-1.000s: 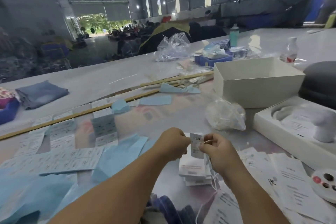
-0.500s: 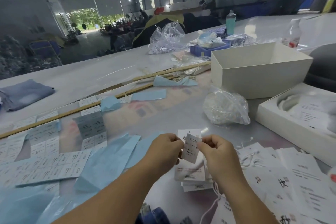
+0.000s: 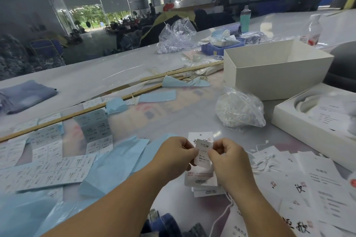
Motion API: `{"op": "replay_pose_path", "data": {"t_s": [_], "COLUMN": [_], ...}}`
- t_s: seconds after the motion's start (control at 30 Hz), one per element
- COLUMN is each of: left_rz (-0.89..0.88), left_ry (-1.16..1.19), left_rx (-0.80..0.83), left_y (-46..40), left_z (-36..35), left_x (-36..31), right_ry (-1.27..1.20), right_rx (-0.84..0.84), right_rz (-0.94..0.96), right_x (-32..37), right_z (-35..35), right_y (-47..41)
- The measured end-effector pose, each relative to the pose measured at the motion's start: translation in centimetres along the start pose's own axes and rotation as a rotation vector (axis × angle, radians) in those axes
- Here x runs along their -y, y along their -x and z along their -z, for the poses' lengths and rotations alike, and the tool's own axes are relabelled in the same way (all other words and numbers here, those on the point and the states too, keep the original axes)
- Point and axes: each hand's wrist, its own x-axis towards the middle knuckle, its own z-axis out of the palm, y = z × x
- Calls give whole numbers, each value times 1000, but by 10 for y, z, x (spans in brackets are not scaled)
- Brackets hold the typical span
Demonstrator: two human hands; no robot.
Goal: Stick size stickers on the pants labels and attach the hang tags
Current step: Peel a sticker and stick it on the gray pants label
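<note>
Desk surface (image 3: 119, 71), pale grey and glossy under clear film, spreads across the whole view. On its right side stands an open white cardboard box (image 3: 269, 75), with a clear plastic bag of white strings (image 3: 238, 109) just in front of it. Light blue backing sheets (image 3: 115, 161) lie at the left beside white sheets of printed size stickers (image 3: 48, 171). A stack of white hang tags (image 3: 200, 181) lies below the hands. The left hand (image 3: 173, 157) and the right hand (image 3: 229, 157) each pinch a side edge of a small white sticker printed 1103# (image 3: 203, 153), holding it upright above that stack, fingers curled.
</note>
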Motion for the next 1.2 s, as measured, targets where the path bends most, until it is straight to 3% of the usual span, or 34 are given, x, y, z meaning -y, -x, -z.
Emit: {"op": "replay_pose_path", "data": {"t_s": [0.27, 0.83, 1.2], "left_rz": [18, -103, 14], "left_ry": [-62, -528, -480], "left_rx": [-24, -163, -86], "left_y": [-1, 4, -2], "left_z": [-5, -17, -11], "left_x": [5, 3, 10], "right_ry": [192, 435, 449], "right_rx": [-15, -52, -52], "right_rz": [73, 156, 102], "right_x": [-1, 3, -2], "right_z": [-3, -8, -11], "right_y": [2, 10, 10]}}
